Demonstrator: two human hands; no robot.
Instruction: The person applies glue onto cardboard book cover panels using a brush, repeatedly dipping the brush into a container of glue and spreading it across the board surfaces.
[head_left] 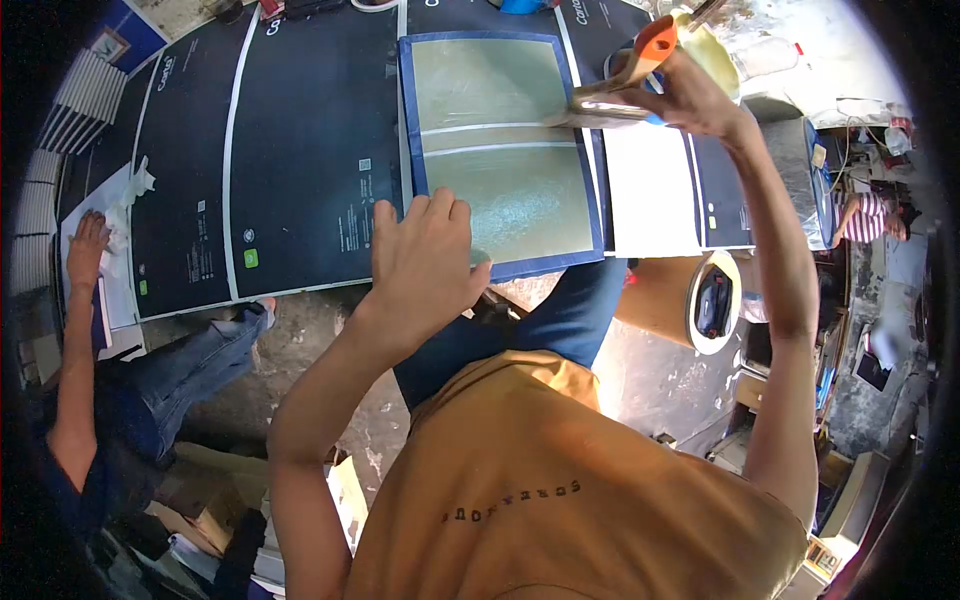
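Note:
My right hand point(695, 98) is closed around a wide, flat paintbrush point(625, 85) with an orange-tipped handle. Its bristle end is over the right side of an opened-out hardcover book case point(500, 75). The case has a dark blue border, grey-green panels and white lines across its middle. A wet sheen shows on the nearer panel. My left hand point(425, 250) lies on the case's near left corner, with the fingers bent and the thumb apart. White paper point(650, 190) is just right of the case. A pale yellow bowl point(710, 50) is partly hidden behind my right hand.
Black printed sheets point(300, 150) cover the table. At far left, another person's hand point(88, 238) is on white paper, near stacked white-edged books point(85, 110). A large cardboard tube point(665, 300) stands below the table, and another person point(870, 217) is at far right.

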